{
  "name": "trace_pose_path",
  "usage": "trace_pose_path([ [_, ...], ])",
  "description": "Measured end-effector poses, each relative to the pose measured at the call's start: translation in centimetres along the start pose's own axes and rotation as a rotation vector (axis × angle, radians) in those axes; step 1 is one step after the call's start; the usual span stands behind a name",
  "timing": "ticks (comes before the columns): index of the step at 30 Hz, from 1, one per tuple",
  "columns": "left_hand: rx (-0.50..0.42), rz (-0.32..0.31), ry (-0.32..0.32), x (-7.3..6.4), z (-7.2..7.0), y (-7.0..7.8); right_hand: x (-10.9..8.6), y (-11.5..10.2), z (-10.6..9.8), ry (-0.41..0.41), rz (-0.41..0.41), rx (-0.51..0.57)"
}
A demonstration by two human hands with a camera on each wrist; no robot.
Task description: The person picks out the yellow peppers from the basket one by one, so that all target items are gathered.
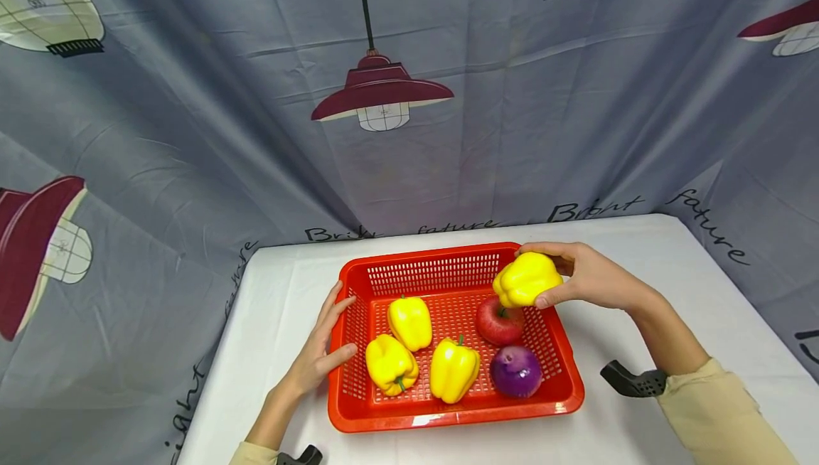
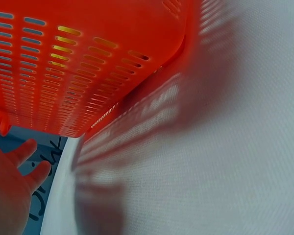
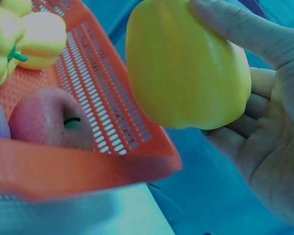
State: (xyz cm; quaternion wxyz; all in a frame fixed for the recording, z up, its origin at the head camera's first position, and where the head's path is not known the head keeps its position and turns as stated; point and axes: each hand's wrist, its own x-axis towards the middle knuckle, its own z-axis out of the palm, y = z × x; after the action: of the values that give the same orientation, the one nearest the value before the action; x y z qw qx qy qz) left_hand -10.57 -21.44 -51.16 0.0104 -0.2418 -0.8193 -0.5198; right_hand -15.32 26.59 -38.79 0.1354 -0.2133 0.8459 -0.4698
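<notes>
My right hand (image 1: 591,276) grips a yellow bell pepper (image 1: 527,279) between thumb and fingers, over the far right corner of a red plastic basket (image 1: 456,419). In the right wrist view this held bell pepper (image 3: 186,68) is above the basket's rim. My left hand (image 1: 320,348) rests at the basket's left rim, its fingers spread and fairly straight. Inside the basket are three more yellow bell peppers, one at the back (image 1: 410,323), one at the left (image 1: 391,365) and one near the front (image 1: 454,370). A red apple (image 1: 499,321) and a purple onion (image 1: 515,372) sit at the right.
The basket stands on a table with a white cloth (image 1: 646,273). Behind and beside it hangs a grey-blue curtain (image 1: 409,180) printed with lamps and lettering. Black wrist straps show at the right wrist (image 1: 633,380) and left wrist (image 1: 301,456).
</notes>
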Motion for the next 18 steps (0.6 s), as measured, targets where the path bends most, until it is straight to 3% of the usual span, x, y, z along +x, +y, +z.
trace_pose_path([
  [7, -0.004, -0.004, -0.001, -0.1, -0.1, -0.2, -1.9, 0.8, -0.9, 0.072, -0.017, -0.01],
  [18, -0.026, -0.002, -0.004, 0.0, 0.0, 0.0, -4.3, 3.2, -1.8, 0.217, 0.088, -0.006],
])
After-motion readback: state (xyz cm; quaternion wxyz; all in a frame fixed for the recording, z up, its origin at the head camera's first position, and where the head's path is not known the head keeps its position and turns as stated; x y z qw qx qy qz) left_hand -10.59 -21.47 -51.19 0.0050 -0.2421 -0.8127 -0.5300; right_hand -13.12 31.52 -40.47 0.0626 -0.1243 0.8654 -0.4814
